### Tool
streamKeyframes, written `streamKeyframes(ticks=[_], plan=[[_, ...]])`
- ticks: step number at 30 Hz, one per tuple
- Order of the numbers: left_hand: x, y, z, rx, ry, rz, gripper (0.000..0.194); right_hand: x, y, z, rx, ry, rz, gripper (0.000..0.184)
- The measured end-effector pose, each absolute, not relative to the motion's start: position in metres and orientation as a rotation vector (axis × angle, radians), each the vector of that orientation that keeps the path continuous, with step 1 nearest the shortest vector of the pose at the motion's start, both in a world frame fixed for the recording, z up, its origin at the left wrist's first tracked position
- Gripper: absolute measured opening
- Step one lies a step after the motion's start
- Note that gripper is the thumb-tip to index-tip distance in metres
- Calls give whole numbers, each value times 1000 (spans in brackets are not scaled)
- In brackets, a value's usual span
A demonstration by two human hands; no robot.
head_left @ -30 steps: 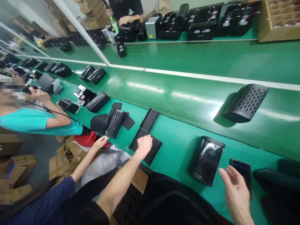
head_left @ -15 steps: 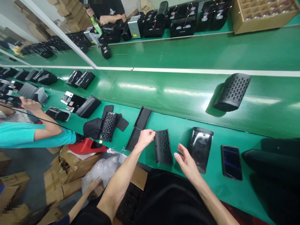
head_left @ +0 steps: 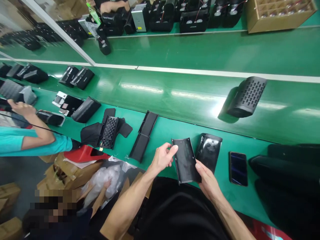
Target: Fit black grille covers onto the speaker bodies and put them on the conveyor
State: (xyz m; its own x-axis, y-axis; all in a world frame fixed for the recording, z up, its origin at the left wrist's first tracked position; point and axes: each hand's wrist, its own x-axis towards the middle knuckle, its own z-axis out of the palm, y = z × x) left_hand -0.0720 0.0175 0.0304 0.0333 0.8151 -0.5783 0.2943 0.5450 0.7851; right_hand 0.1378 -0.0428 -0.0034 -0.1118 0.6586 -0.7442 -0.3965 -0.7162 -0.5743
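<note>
My left hand (head_left: 162, 157) and my right hand (head_left: 208, 178) both grip a flat black plastic panel (head_left: 185, 160), held just above the near edge of the green bench (head_left: 175, 130). The left fingers pinch its upper left edge, and the right fingers clasp its lower right edge. Right behind the panel a black housing shell (head_left: 209, 150) lies on the bench. Two more black panels (head_left: 144, 136) lie end to end to the left of my left hand.
A dark phone (head_left: 238, 168) lies right of the shell. A perforated black speaker case (head_left: 246, 96) sits on the conveyor belt (head_left: 175, 100). A grille on black cloth (head_left: 108, 131) lies left. Co-workers' arms (head_left: 35, 133) work at far left. Black bags (head_left: 287, 166) crowd the right.
My left hand has lifted the black panel off the bench and turned it over, and my right hand has come in and taken hold of its lower edge.
</note>
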Motion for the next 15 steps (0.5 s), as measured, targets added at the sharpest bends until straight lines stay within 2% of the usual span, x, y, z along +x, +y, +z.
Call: streamKeyframes(ticks=[3, 7, 15], plan=[[-62, 10, 41, 1088, 1588, 410, 31, 141, -44, -3, -1470, -320, 1892, 66], [-56, 7, 43, 1128, 1642, 380, 14, 143, -42, -5, -1565, -658, 1783, 64], [-53, -4, 41, 1027, 1578, 431, 24, 135, -29, -7, -1861, -1215, 1473, 61]])
